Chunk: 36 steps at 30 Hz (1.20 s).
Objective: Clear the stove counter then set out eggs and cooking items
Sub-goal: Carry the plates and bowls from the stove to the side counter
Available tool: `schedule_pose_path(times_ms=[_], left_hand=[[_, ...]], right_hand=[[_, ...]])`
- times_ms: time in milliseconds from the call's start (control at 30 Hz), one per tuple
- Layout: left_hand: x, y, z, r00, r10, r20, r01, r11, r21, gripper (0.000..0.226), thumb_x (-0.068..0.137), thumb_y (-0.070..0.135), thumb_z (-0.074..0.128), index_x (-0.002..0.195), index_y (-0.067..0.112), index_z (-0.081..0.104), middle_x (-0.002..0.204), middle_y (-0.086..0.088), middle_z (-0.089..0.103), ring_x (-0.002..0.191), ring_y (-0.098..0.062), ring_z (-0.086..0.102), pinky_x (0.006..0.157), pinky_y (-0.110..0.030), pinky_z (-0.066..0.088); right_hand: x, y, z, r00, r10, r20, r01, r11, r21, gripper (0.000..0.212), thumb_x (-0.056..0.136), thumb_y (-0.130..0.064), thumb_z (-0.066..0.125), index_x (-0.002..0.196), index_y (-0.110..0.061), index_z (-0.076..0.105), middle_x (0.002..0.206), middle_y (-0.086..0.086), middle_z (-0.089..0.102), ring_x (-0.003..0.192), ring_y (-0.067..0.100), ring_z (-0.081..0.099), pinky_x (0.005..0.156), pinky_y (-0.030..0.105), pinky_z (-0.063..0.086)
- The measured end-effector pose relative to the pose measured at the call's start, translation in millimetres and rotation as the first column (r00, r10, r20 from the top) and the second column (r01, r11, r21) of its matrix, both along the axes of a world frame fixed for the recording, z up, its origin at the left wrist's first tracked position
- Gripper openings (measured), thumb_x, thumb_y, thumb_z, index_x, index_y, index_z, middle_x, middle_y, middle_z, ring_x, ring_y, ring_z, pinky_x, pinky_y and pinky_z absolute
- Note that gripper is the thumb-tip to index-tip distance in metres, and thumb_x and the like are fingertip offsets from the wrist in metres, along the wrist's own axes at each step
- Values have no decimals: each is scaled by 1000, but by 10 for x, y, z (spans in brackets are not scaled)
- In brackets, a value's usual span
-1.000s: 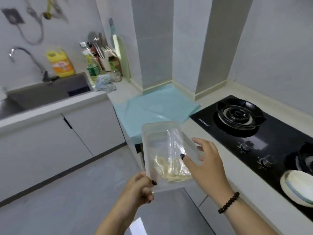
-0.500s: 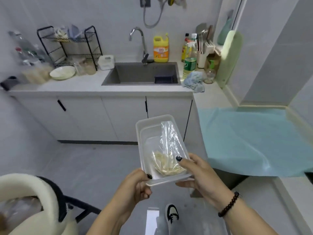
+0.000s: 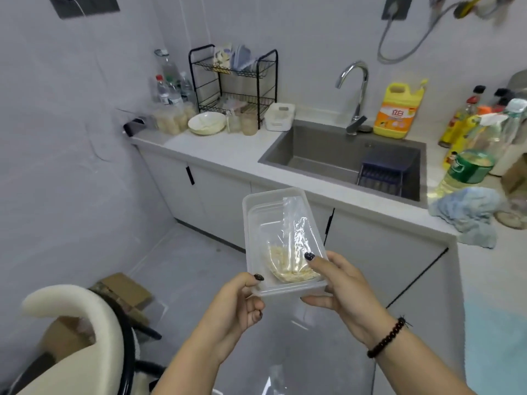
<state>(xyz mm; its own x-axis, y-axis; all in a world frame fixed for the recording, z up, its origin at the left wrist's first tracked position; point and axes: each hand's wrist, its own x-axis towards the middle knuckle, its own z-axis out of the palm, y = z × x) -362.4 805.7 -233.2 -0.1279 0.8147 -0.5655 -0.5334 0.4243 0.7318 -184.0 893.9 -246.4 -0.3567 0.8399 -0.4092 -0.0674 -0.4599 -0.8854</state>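
A clear plastic tray (image 3: 266, 212) is held in mid-air over the floor, in front of the sink cabinets. Inside it lies a clear bag with pale yellow food (image 3: 288, 262) at its near end. My left hand (image 3: 238, 302) pinches the tray's near left corner, thumb on top. My right hand (image 3: 339, 283) grips the near right corner, thumb pressing on the bag inside. The stove is out of view.
A grey sink (image 3: 328, 155) with a tap (image 3: 355, 92) and yellow detergent bottle (image 3: 397, 109) sits behind. A black rack (image 3: 236, 86), white bowl (image 3: 206, 124) and bottles stand at the left end. A blue cloth (image 3: 470, 212) and oil bottles at right. Cream chair (image 3: 77, 337) and cardboard box (image 3: 125, 286) on the floor.
The view has swung left from the stove to the sink counter. Both hands still hold the tray, which has moved along with them.
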Motion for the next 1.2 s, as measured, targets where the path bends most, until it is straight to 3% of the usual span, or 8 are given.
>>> schedule_pose_path(times_ms=[100, 233, 367, 533, 700, 900, 1067, 1200], left_hand=[[-284, 274, 34, 997, 71, 12, -71, 997, 15, 28, 62, 20, 70, 87, 9, 63, 71, -2, 61, 50, -13, 50, 45, -20, 42], [-802, 587, -46, 974, 218, 69, -221, 975, 34, 46, 66, 28, 61, 107, 8, 62, 84, -5, 68, 54, -18, 56, 44, -23, 43], [-1468, 957, -157, 954, 297, 46, -297, 955, -5, 58, 63, 29, 63, 116, 6, 62, 95, -8, 74, 58, -18, 60, 46, -24, 46], [-2368, 1486, -196, 959, 282, -9, -282, 959, -40, 28, 88, 19, 55, 113, 10, 63, 106, -10, 74, 62, -16, 59, 56, -26, 44], [-3196, 2024, -197, 975, 205, -90, -208, 978, -22, 24, 94, 15, 52, 115, 8, 62, 99, -9, 75, 62, -16, 65, 60, -29, 45], [-3941, 2641, -175, 970, 202, -138, -207, 978, -24, 16, 93, 24, 58, 102, 16, 67, 89, -4, 72, 81, -21, 66, 68, -33, 49], [-4496, 3167, -302, 957, 200, -211, -211, 977, -29, 25, 90, 33, 63, 107, 16, 68, 99, -5, 70, 80, -19, 68, 73, -34, 50], [-4957, 3679, -479, 942, 211, -261, -229, 972, -41, 23, 87, 29, 67, 107, 17, 67, 94, -7, 73, 81, -19, 66, 68, -29, 50]], right_hand=[[-351, 374, 21, 998, 56, -14, -56, 998, -22, 64, 68, -40, 81, 122, -13, 60, 121, 11, 64, 116, 28, 58, 72, 40, 60], [-845, 754, 56, 994, 102, -30, -103, 994, -45, 23, 85, -28, 70, 101, -13, 66, 93, 2, 73, 93, 21, 68, 76, 42, 59], [-1441, 1194, 75, 994, 109, -10, -109, 994, -19, 28, 86, -28, 68, 109, -12, 65, 88, 0, 75, 85, 18, 71, 83, 46, 58], [-2305, 1756, 43, 998, 55, -18, -55, 998, -30, 33, 85, -30, 69, 112, -11, 65, 91, 2, 74, 88, 21, 70, 78, 43, 60], [-3162, 2189, -10, 1000, -8, -13, 7, 997, -77, 31, 88, -29, 67, 110, -8, 65, 94, 6, 75, 93, 25, 71, 77, 43, 60], [-4052, 2685, -94, 999, -21, -28, 18, 991, -132, 25, 89, -27, 66, 106, -9, 66, 92, 4, 75, 95, 25, 69, 83, 46, 58], [-4673, 3227, -242, 1000, 10, -11, -12, 989, -147, 28, 90, -30, 65, 111, -11, 66, 98, 4, 75, 97, 24, 70, 83, 45, 59], [-5194, 3737, -417, 999, 33, -7, -34, 987, -159, 31, 90, -30, 65, 114, -10, 62, 106, 8, 72, 96, 25, 70, 79, 43, 60]])
